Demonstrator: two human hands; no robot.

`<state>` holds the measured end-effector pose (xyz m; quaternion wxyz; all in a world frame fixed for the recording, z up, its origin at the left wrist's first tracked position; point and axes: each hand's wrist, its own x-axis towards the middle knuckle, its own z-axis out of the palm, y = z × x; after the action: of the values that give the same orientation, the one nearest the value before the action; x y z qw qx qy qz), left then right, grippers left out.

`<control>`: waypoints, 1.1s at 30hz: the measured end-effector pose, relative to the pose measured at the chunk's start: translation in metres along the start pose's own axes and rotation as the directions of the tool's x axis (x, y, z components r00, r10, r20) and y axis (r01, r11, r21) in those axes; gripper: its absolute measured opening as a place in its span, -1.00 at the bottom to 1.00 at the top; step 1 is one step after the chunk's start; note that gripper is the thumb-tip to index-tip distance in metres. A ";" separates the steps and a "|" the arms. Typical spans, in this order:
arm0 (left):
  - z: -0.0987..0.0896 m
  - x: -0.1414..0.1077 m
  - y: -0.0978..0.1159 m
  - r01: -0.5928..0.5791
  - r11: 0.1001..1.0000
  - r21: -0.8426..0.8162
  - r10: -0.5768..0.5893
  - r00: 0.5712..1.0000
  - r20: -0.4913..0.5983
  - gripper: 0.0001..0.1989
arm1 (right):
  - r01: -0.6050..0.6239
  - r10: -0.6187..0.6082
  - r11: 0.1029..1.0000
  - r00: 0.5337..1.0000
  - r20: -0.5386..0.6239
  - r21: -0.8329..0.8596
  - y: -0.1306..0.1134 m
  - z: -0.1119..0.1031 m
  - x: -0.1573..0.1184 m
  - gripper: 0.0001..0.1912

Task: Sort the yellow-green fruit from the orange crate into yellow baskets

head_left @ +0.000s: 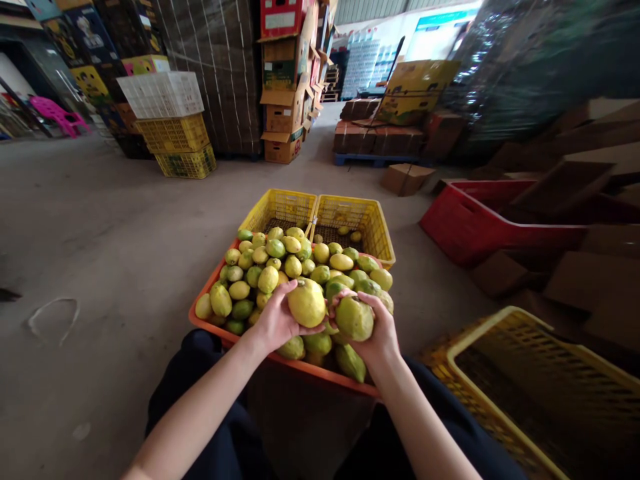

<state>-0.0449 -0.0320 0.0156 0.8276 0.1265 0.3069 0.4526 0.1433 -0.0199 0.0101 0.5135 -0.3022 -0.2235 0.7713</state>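
Yellow fruit (307, 304) was in the left hand (277, 317), green fruit (354, 319) in the right hand (381, 327), each hand half closed around its piece. Both were above other fruits (269, 280), heaped in the orange crate (325, 377). Behind this crate stood 2 yellow baskets (360, 210).

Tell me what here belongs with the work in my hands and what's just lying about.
With the work:
yellow fruit, in your left hand
greener fruit, in your right hand
orange crate below them, heaped with more fruit
probably the two yellow crates just beyond

Lying about, it seems:
red crate, right
pink chair, far left
white crate, left
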 end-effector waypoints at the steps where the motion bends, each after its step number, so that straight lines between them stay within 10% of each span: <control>1: -0.002 0.000 -0.001 -0.008 1.000 0.010 0.008 1.000 0.014 -0.57 | -0.005 0.005 1.000 1.000 0.001 -0.005 0.000 0.001 0.000 -0.75; 33: 0.011 -0.001 -0.010 -0.378 0.879 0.289 0.417 0.905 -0.084 -0.77 | -0.001 0.001 1.000 1.000 0.003 -0.013 0.001 0.008 -0.002 -0.79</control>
<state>-0.0317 -0.0370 0.0199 0.6679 0.2640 0.3910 0.5756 0.1376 -0.0226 0.0161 0.5110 -0.3047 -0.2292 0.7704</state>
